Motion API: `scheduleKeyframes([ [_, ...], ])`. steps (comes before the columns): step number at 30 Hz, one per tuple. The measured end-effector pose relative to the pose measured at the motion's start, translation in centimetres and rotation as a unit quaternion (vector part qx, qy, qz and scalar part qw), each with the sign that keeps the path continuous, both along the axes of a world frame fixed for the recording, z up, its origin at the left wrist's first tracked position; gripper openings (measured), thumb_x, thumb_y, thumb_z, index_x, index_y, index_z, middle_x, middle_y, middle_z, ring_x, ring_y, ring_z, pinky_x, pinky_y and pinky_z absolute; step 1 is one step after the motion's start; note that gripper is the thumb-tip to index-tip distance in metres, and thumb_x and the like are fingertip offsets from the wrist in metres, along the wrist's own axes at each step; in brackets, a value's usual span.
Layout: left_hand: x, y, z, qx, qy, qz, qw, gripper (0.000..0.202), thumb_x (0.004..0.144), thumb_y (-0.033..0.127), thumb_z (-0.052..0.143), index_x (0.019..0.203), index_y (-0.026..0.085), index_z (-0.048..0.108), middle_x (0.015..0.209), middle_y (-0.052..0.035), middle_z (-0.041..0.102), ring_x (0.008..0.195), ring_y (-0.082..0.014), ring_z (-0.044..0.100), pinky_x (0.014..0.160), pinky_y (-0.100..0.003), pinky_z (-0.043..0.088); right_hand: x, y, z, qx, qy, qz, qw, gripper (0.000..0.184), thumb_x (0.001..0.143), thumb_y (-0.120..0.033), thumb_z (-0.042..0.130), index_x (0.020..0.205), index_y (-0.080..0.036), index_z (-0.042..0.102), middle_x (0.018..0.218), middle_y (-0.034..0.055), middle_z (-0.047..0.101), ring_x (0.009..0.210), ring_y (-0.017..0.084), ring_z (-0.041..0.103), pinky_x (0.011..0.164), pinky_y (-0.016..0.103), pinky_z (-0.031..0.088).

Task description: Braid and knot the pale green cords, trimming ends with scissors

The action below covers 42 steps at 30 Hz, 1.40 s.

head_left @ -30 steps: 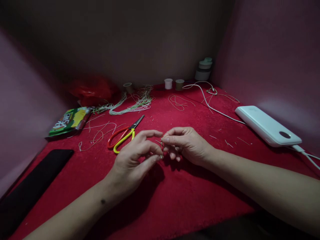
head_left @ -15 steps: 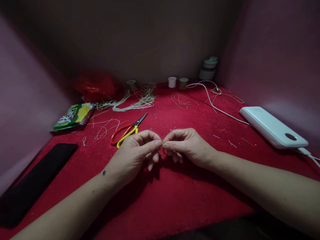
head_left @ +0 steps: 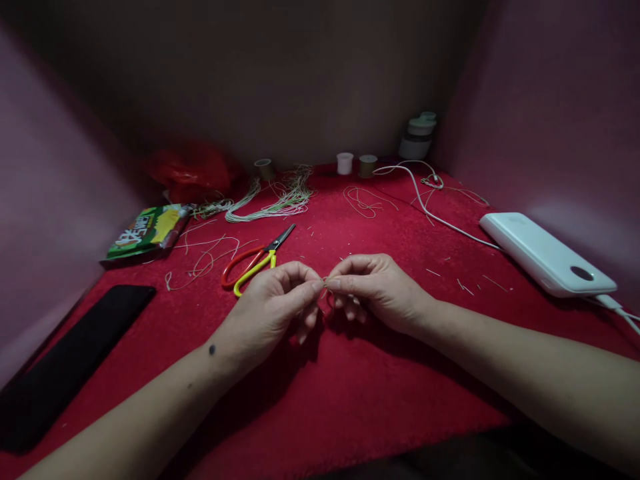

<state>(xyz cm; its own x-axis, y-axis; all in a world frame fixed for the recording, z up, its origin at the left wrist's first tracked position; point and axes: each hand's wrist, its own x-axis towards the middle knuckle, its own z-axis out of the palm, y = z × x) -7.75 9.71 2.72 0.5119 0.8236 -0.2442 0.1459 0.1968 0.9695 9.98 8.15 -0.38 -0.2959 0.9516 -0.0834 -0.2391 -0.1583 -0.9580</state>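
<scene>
My left hand (head_left: 280, 297) and my right hand (head_left: 373, 290) meet over the red cloth, thumb and forefinger of each pinched together. Between the fingertips runs a short bit of thin, pale cord (head_left: 325, 283); most of it is hidden by the fingers. The other fingers of both hands curl loosely beneath. Just beyond my left hand lie scissors (head_left: 257, 260) with one red and one yellow handle, blades pointing away to the right. Short cord snippets (head_left: 465, 287) are scattered to the right of my right hand.
At the back are a bundle of pale cords (head_left: 280, 210), thread spools (head_left: 345, 163) and a red plastic bag (head_left: 190, 170). A green packet (head_left: 147, 230) and a black flat case (head_left: 75, 363) lie left. A white power bank (head_left: 547, 253) with cables lies right.
The fingertips have drawn slightly apart, so a little more of the cord shows between them. My right hand has risen a touch. Everything else on the cloth is where it was.
</scene>
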Motion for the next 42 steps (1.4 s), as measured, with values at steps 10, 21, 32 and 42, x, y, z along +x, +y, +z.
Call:
scheduleKeyframes([
  [10,0.0,0.7,-0.4,0.087,0.052,0.072,0.992,0.011,0.078,0.022,0.063,0.084,0.018,0.055,0.056,0.0035,0.06,0.044,-0.0089,0.053,0.042,-0.018,0.04,0.2,0.3,0.4,-0.069,0.079,-0.019,0.994,0.02,0.072,-0.03,0.074,0.073,-0.015,0.061,0.056,-0.0016,0.064,0.039,0.006,0.054,0.033,0.013,0.037],
  [21,0.6,-0.8,-0.4,0.242,-0.02,0.067,0.968,0.013,0.076,0.012,0.066,0.085,0.021,0.064,0.064,0.0045,0.059,0.052,-0.0074,0.053,0.048,-0.018,0.043,0.0,0.3,0.5,-0.066,0.08,-0.021,0.994,0.019,0.073,-0.029,0.072,0.076,-0.014,0.061,0.054,-0.0021,0.063,0.037,0.006,0.054,0.032,0.014,0.036],
  [32,0.1,-0.2,-1.1,0.557,0.128,-0.014,0.821,0.023,0.083,0.005,0.053,0.088,0.022,0.067,0.08,-0.0021,0.06,0.071,-0.0109,0.058,0.064,-0.02,0.045,0.0,0.5,0.3,-0.052,0.081,-0.007,0.995,0.02,0.073,-0.031,0.072,0.074,-0.014,0.061,0.055,-0.0012,0.063,0.038,0.006,0.053,0.032,0.013,0.036],
  [42,0.2,0.0,-1.1,0.487,0.257,0.017,0.835,0.017,0.083,0.023,0.051,0.077,0.024,0.067,0.075,-0.0005,0.059,0.069,-0.0132,0.057,0.061,-0.02,0.044,0.1,0.5,0.2,-0.054,0.076,-0.001,0.996,0.021,0.074,-0.031,0.072,0.076,-0.014,0.061,0.054,-0.002,0.063,0.036,0.006,0.052,0.032,0.014,0.035],
])
